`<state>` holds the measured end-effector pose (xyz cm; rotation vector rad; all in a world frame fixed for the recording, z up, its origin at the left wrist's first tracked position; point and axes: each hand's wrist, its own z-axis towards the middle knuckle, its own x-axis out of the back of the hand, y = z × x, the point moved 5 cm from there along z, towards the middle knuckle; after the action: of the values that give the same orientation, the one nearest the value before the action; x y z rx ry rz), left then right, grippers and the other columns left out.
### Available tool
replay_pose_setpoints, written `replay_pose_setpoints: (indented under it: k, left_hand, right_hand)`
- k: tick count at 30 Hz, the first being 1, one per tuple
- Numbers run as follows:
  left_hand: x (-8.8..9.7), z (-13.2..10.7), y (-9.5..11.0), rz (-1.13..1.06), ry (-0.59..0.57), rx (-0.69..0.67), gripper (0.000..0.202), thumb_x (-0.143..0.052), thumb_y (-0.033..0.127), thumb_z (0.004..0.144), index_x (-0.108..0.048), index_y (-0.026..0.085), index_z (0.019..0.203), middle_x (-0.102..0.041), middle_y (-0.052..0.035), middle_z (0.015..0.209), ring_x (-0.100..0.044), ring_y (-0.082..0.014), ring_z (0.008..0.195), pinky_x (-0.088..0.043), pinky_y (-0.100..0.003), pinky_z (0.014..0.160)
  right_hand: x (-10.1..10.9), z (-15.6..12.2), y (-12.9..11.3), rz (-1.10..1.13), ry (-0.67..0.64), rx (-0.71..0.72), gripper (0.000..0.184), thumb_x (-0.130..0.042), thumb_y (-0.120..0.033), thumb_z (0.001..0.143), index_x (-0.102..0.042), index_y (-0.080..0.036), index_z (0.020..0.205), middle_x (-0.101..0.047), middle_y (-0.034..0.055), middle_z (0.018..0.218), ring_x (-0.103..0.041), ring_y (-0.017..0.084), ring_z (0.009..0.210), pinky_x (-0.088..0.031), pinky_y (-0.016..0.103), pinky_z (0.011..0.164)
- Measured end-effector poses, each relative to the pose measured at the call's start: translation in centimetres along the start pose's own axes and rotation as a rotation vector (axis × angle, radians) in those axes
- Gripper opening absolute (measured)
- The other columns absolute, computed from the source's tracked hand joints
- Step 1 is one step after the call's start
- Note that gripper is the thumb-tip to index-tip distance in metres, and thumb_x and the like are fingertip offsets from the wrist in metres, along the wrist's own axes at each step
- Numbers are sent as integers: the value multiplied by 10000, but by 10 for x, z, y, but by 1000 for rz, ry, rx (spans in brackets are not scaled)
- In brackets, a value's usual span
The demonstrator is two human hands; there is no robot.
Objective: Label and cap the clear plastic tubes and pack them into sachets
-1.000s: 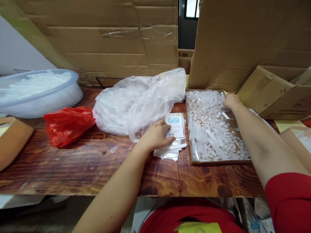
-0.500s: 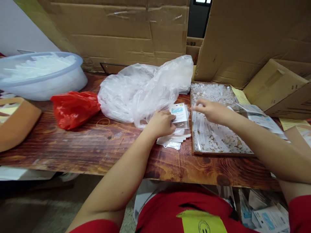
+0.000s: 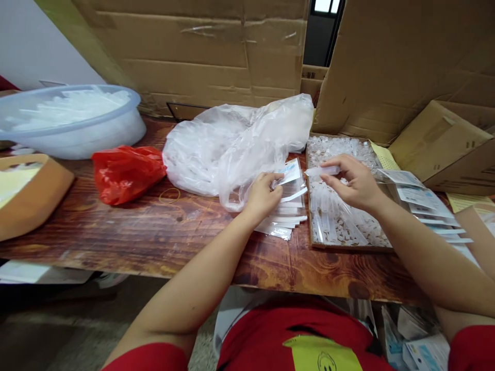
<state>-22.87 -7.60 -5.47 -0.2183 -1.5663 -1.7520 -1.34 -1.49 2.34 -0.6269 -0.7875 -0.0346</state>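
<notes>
My left hand (image 3: 265,196) pinches the edge of a clear plastic packet with a white-and-blue printed card (image 3: 291,172), its near edge raised a little. Beneath it lies a fanned stack of similar packets (image 3: 281,225) with white strips. Between the thumb and fingers of my right hand (image 3: 353,183) is a small translucent plastic tube (image 3: 323,170), its tip pointing left towards the packet. Right under that hand sits a shallow cardboard tray (image 3: 314,246) full of small clear pieces, with several longer translucent tubes (image 3: 323,208) along its left side.
Behind the packets lies a large white plastic bag (image 3: 216,149), next to a red plastic bag (image 3: 126,172) and a rubber band (image 3: 169,196). A blue-rimmed tub (image 3: 77,136) and an orange bin (image 3: 42,190) stand left. More packets (image 3: 421,198) and a cardboard box (image 3: 444,139) are right.
My right hand has drawn back slightly to the right and now shows the translucent tube in its fingers. The top packet has tilted up under my left hand.
</notes>
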Motion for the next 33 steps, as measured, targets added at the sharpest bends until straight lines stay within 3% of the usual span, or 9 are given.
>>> replay_pose_setpoints:
  k: [4,7,10,15,18,21,25,29,33]
  left_hand:
    - [-7,-7,4,-236,62,32,440,-535,56,798,-698,185,1186,-737,-54,1133,-673,-146,777,-590,-311,764]
    - [-11,-14,9,-487,74,100,459,-517,52,790,-575,201,1220,-720,-30,1118,-504,-51,453,-487,-227,448]
    - [-12,-18,14,-689,120,101,453,-549,56,751,-489,224,1167,-698,1,1034,-445,-23,399,-395,-165,343]
    - [-18,-19,14,-864,146,130,470,-565,81,709,-423,241,1127,-661,-3,1048,-535,-50,470,-469,-178,361]
    - [-21,-20,12,-917,180,122,465,-562,82,705,-403,243,1112,-660,2,1034,-563,-50,493,-515,-188,428]
    - [-22,-21,12,-943,194,102,464,-569,80,711,-400,243,1111,-659,9,1012,-575,-46,502,-520,-186,472]
    - [-24,-22,12,-973,146,130,456,-589,90,726,-408,244,1116,-648,4,1029,-579,-45,516,-509,-191,489]
    - [-20,-20,13,-998,131,119,431,-600,96,727,-416,237,1090,-648,9,984,-581,-56,527,-518,-212,521]
    - [-12,-20,18,-1029,107,50,433,-620,127,739,-413,244,1101,-649,16,977,-583,-61,528,-532,-229,531]
  right_hand:
    - [-14,-5,-17,471,-3,-292,429,-742,-583,863,-641,-210,1047,-652,-15,719,-591,130,563,-470,272,541]
    - [-32,-7,-18,506,-34,-457,551,-809,-656,749,-651,-189,995,-618,-36,613,-577,129,519,-446,262,510]
    - [-43,-6,-10,459,18,-544,547,-810,-660,727,-663,-186,958,-605,-37,596,-574,129,508,-459,265,511]
    - [-49,-2,-4,318,217,-466,394,-717,-563,825,-667,-194,953,-653,87,1079,-631,126,607,-516,294,520]
    - [-49,-1,-11,51,274,-313,274,-610,-437,906,-646,-203,1044,-666,114,1117,-695,225,878,-585,360,720]
    - [-58,2,-19,-328,150,-253,280,-539,-387,948,-605,-184,1128,-701,146,1121,-694,294,1000,-565,405,817]
    - [-77,7,-24,-697,-221,-445,384,-391,-394,1046,-538,-117,1268,-729,208,1107,-734,322,881,-527,388,714]
    - [-74,14,-35,-698,-380,-503,535,-326,-502,1068,-476,-79,1358,-727,241,1106,-729,357,984,-536,419,796]
    - [-41,15,-37,-475,-269,-318,559,-434,-607,1011,-530,-188,1368,-630,192,1308,-671,340,1099,-536,491,940]
